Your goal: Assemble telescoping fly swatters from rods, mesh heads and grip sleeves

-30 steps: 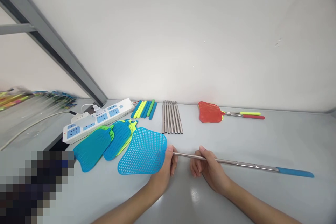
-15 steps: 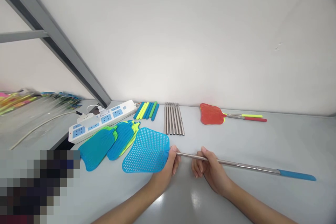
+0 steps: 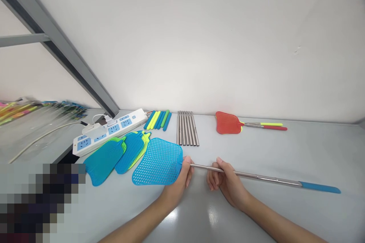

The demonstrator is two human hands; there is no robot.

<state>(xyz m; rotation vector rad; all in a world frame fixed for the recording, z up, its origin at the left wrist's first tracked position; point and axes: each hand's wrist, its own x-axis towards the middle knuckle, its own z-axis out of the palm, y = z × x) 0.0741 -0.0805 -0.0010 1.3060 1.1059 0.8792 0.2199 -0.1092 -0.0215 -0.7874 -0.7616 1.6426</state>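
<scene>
A blue fly swatter [image 3: 273, 179] with an extended metal telescopic rod lies across both hands, its perforated head to the left and its blue grip to the right. My left hand [image 3: 182, 176] pinches it at the neck, where head meets rod. My right hand [image 3: 226, 182] is closed around the rod a little further right, thumb on top. Left of the held swatter, several loose blue and green swatter heads [image 3: 105, 161] overlap on the table. Behind it stand in a row several short metal rods [image 3: 188, 129], lying flat, and several coloured grips [image 3: 158, 120].
Two swatters with a red head [image 3: 229, 123] on top lie at the back right near the wall. A white power strip [image 3: 110, 131] with plugs and cords borders the loose heads. Plastic-wrapped items [image 3: 62, 109] lie at far left beyond a grey metal frame [image 3: 71, 59].
The whole view has shifted slightly. Both hands keep the same hold on the fly swatter, with almost no movement against the table.
</scene>
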